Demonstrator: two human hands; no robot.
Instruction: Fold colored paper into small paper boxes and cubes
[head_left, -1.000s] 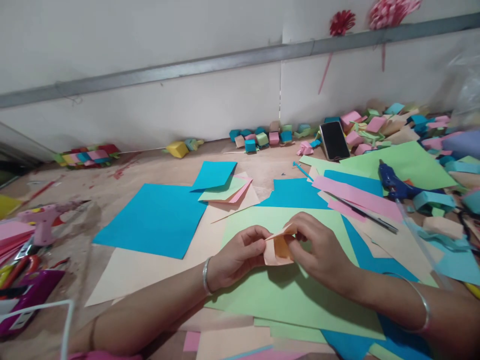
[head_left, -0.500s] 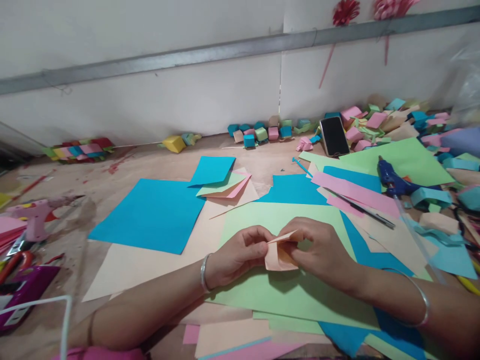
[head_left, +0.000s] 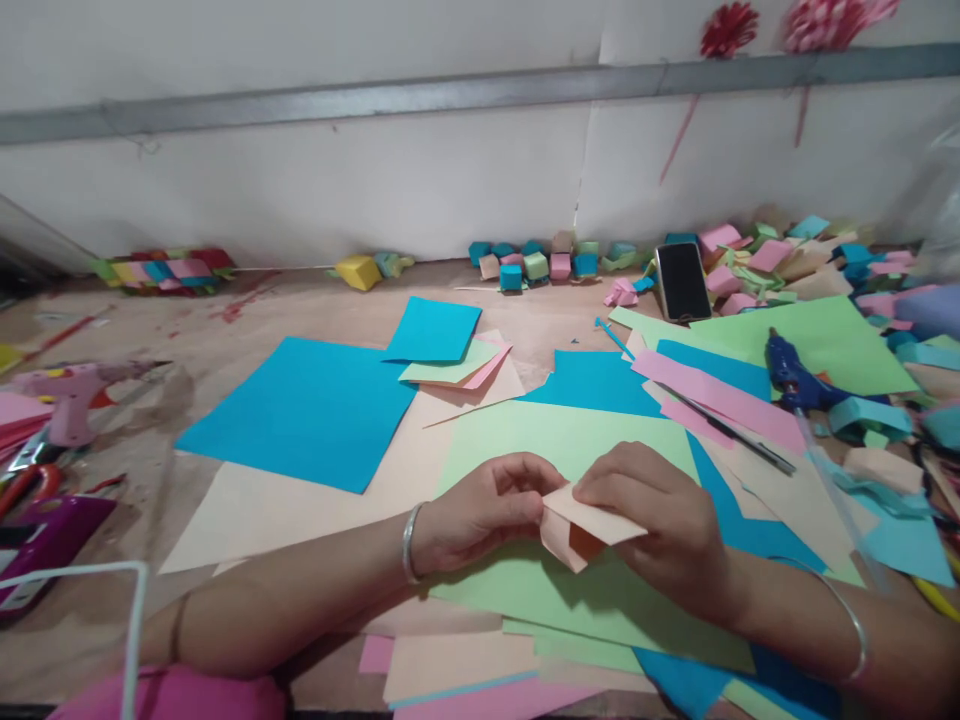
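Observation:
A small piece of folded peach paper (head_left: 574,532), shaped like a part-closed box with a flat flap on top, is held between both hands above a light green sheet (head_left: 487,450). My left hand (head_left: 491,505) pinches its left edge between thumb and fingers. From the right, my right hand (head_left: 652,520) grips the top flap, fingers on its upper face; the thumb is hidden. The box's dark hollow faces me. Just beyond the hands lie a blue sheet (head_left: 592,380) and a small stack of folded squares topped by a blue folded square (head_left: 435,330).
A large blue sheet (head_left: 300,415) lies at left, near a pink glue gun (head_left: 71,400) and a purple device (head_left: 64,550). To the right are a pen (head_left: 727,430), a blue glue gun (head_left: 795,375), a phone (head_left: 682,282) and heaped paper boxes (head_left: 772,255). Small paper cubes (head_left: 536,265) line the wall.
The peach paper has turned in my hands, so its flap now lies flat on top and its hollow shows. My right hand has shifted onto the flap. The camera view has moved slightly.

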